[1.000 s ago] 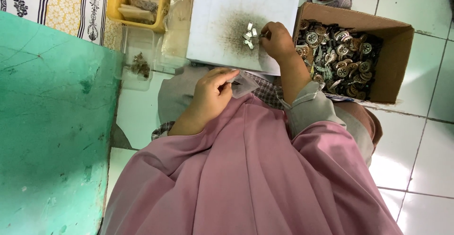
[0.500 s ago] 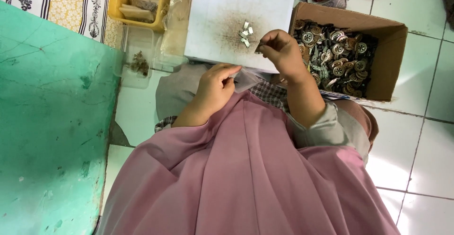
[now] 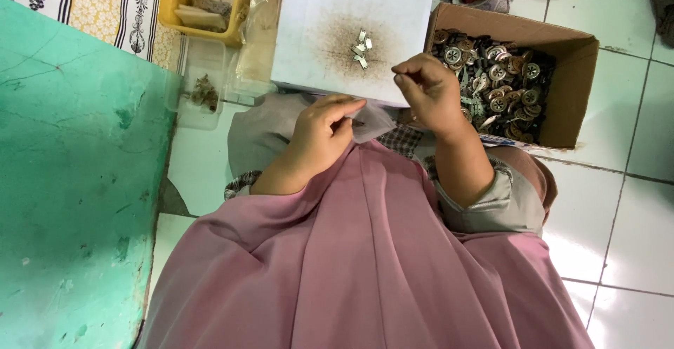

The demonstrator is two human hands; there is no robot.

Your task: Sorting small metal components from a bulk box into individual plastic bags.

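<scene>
My left hand rests on my lap and pinches the mouth of a small clear plastic bag. My right hand hovers just right of the bag, over the near edge of a white board. Its fingertips are pinched together, and what they hold, if anything, is hidden. A little pile of small silvery metal pieces lies on a dark smudge in the board's middle. A pink garment covers my lap.
An open cardboard box full of round metal buttons stands to the right of the board. At the left are a yellow tray, a clear container and a green surface. The floor is white tile.
My right hand has drawn back from the pile of metal pieces toward the bag, fingers pinched. My left hand has stayed on the lap with the bag.
</scene>
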